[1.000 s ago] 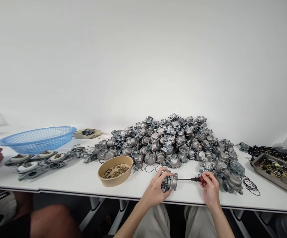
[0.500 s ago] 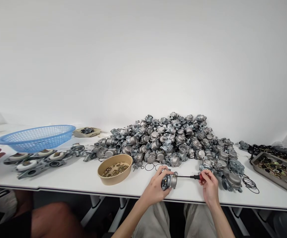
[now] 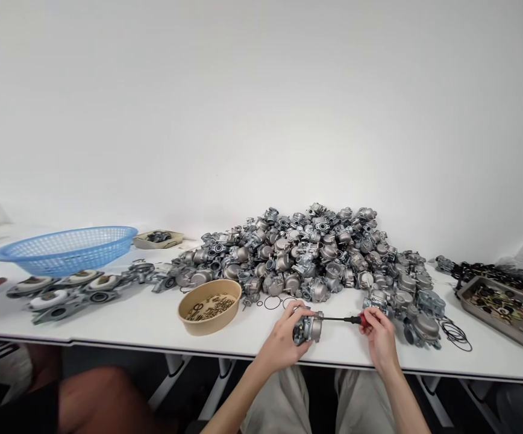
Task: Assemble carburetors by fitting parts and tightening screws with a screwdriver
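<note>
Left hand [image 3: 283,342] wrapped round a metal part [image 3: 311,330], fingers over the top, thumb low. The part lay on its side near the front edge of the table [image 3: 162,325], just in front of the heap [image 3: 297,259]; could not tell whether it touched the tabletop. Right hand [image 3: 381,340] pinched the red handle of a screwdriver [image 3: 350,320], shaft nearly level, tip up against the part's right-hand face, close to its upper rim. Any screw under the tip was too small to make out.

My judgement on method: the shaft needed to stay in line with the hole, with steady inward pressure while the fingertips did the turning. A slant would have risked slipping and scoring the metal. The left grip had to brace against the twist, fingers well away from the tip.

Against the frame half a second earlier: the screwdriver met the part higher, and its handle sat slightly nearer the left hand. Left grip much the same. The bowl [image 3: 211,326] and the heap showed no change.
</note>
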`<state>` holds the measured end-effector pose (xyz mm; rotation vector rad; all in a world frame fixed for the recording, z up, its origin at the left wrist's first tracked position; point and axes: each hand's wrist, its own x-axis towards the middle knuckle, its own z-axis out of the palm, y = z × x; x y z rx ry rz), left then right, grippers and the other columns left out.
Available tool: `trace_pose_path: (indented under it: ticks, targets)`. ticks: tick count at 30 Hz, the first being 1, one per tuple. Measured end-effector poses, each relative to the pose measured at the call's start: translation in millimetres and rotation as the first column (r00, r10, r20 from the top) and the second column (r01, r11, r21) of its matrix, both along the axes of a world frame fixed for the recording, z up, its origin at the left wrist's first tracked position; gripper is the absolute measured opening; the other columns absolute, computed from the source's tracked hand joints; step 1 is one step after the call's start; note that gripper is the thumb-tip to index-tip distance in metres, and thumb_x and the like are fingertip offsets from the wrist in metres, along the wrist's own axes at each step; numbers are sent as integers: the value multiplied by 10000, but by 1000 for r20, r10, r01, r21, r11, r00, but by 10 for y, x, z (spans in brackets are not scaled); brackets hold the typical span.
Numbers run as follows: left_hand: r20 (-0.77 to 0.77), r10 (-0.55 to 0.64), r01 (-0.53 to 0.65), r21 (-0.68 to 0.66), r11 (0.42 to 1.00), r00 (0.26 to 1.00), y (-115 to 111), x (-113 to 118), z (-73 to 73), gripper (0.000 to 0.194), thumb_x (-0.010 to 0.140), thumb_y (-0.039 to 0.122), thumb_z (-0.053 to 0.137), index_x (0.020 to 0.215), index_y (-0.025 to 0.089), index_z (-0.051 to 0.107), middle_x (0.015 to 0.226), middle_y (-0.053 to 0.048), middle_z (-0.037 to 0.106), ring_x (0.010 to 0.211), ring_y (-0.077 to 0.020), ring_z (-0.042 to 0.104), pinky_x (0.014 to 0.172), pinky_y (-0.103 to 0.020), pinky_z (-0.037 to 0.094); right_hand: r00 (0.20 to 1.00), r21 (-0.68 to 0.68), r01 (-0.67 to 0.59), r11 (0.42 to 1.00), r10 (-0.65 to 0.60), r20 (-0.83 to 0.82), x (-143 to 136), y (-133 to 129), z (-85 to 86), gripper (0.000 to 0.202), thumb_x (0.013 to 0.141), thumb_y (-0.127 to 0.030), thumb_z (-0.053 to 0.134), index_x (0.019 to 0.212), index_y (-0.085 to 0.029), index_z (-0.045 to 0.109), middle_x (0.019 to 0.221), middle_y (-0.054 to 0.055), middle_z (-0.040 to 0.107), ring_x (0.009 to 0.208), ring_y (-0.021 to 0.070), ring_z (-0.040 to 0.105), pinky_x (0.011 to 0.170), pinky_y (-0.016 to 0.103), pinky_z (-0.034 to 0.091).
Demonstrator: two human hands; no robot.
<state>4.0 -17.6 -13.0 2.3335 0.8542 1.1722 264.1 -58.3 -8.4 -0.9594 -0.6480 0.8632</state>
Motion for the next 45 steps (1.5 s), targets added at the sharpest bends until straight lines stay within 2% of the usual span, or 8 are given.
trace_pose_path:
  ticks: [15, 26, 29, 33, 35, 38, 41, 45]
  targets:
    - [40, 29, -28, -16, 999, 999, -14, -18, 18, 552, 727, 67, 716, 1225, 270, 591, 1327, -101, 531, 1191, -294, 636, 1008, -417, 551, 993, 4, -86, 996, 86, 84, 0, 18, -13, 351, 592, -486, 946, 692, -205, 763, 700, 45, 688, 626, 203, 572, 555, 326, 453]
    - [38, 35, -35, 18, 999, 999, -17, -14, 12, 469, 774, 111, 700, 1204, 260, 590, 1301, -111, 537, 1125, -286, 652, 957, -416, 571, 983, 112, -131, 985, 115, 143, -13, -98, 45, 423, 589, -461, 968, 865, -202, 778, 774, 39, 718, 592, 165, 576, 578, 310, 457]
    - [35, 34, -37, 74, 997, 999, -20, -11, -11, 430, 767, 102, 673, 1164, 247, 591, 1277, -115, 537, 1092, -277, 663, 919, -395, 582, 984, 52, -122, 991, 114, 135, -34, -86, 52, 455, 583, -516, 970, 824, -196, 756, 642, 1, 653, 500, 126, 507, 495, 268, 392]
    - [54, 60, -65, 101, 993, 997, -24, -6, -10, 397, 766, 96, 654, 1129, 245, 594, 1255, -111, 553, 1105, -275, 666, 918, -378, 582, 982, -56, -85, 995, 93, 166, -81, -70, 66, 518, 575, -635, 937, 683, -193, 690, 541, -17, 568, 443, 112, 429, 390, 232, 200]
    - [61, 69, -75, 100, 992, 996, -22, -7, 0, 400, 761, 93, 654, 1126, 244, 592, 1246, -109, 560, 1108, -276, 669, 925, -381, 581, 979, -68, -83, 994, 94, 181, -93, -73, 75, 526, 609, -667, 902, 658, -196, 673, 550, -10, 575, 443, 122, 459, 389, 237, 216]
    - [58, 86, -92, 92, 992, 995, -18, -8, 5, 411, 752, 90, 665, 1124, 248, 591, 1248, -108, 565, 1103, -279, 675, 918, -382, 586, 975, -40, -145, 989, 149, 163, -78, -94, 87, 418, 655, -569, 881, 777, -201, 724, 675, 23, 676, 479, 153, 557, 434, 259, 337]
    - [40, 95, -99, 96, 991, 995, -22, -3, 0, 428, 750, 87, 667, 1138, 252, 592, 1258, -110, 566, 1089, -278, 683, 913, -377, 588, 979, 10, -170, 985, 168, 116, -44, -115, 94, 367, 608, -392, 885, 900, -216, 749, 811, 43, 733, 520, 160, 592, 454, 264, 375]
    - [29, 91, -94, 126, 988, 995, -39, 6, 6, 441, 740, 66, 648, 1134, 252, 578, 1250, -105, 561, 1101, -273, 672, 914, -360, 580, 987, 12, -127, 992, 125, 105, -41, -100, 82, 399, 598, -434, 927, 872, -210, 745, 634, -8, 652, 441, 107, 457, 417, 234, 288]
